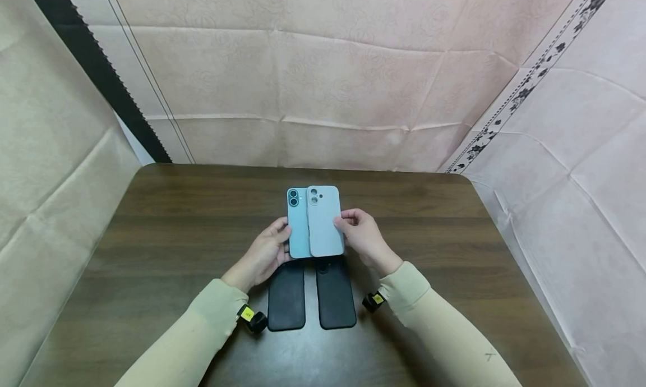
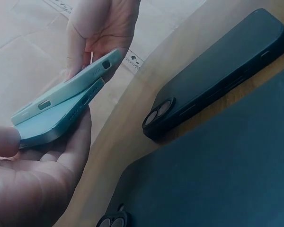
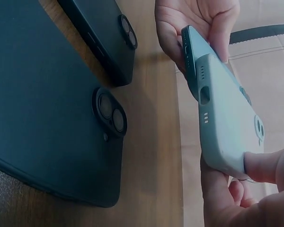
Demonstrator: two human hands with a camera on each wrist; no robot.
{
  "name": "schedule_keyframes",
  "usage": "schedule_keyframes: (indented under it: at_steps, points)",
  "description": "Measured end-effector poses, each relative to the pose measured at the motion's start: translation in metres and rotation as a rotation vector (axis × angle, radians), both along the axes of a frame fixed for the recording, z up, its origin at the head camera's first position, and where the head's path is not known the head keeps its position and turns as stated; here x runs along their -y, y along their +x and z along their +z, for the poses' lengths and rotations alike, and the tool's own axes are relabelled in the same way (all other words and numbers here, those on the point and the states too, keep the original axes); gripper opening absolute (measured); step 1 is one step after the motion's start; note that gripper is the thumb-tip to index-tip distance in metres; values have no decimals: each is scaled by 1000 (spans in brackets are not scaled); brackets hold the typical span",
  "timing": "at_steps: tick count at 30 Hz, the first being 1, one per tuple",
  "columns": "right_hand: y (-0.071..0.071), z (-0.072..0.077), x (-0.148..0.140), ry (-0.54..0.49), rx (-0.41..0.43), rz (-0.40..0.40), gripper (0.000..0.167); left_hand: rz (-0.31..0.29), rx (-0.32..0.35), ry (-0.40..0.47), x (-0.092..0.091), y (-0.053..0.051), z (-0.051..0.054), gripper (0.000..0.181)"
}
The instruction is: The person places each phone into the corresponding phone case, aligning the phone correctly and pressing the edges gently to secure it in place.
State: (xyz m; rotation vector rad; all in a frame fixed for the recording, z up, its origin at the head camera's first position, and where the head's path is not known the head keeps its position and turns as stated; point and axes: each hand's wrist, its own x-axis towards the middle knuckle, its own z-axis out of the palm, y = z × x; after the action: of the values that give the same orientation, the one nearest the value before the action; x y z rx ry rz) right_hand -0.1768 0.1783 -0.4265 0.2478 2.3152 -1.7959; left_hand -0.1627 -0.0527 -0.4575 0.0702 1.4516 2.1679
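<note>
My left hand (image 1: 266, 250) grips a blue phone (image 1: 298, 230) by its left side, thumb near the edge and fingers beneath. From the right, my right hand (image 1: 367, 238) pinches a pale blue phone case (image 1: 325, 224) between thumb and fingers. The case overlaps the phone's right part, both with their camera ends pointing away from me. In the right wrist view the case (image 3: 225, 120) shows a port opening and small holes along its bottom edge. Its inside is hidden, so whether it holds anything cannot be seen.
Two black phones in cases, a left one (image 1: 286, 300) and a right one (image 1: 336, 297), lie side by side on the brown wooden table (image 1: 176, 263), nearer to me than the held pair. Pale patterned cloth (image 1: 348, 90) hangs behind the table and along both sides.
</note>
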Motion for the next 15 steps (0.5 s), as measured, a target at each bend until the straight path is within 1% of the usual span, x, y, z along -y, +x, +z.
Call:
schedule_keyframes:
  at_steps: [4, 8, 15]
  points:
    - [1, 0, 3, 0, 1, 3, 24, 8, 6, 1, 0, 1, 0, 37]
    - [1, -1, 5, 21, -4, 15, 25, 9, 6, -4, -1, 2, 0, 37]
    - [2, -3, 9, 62, -3, 46, 25, -8, -6, 11, -2, 3, 0, 36]
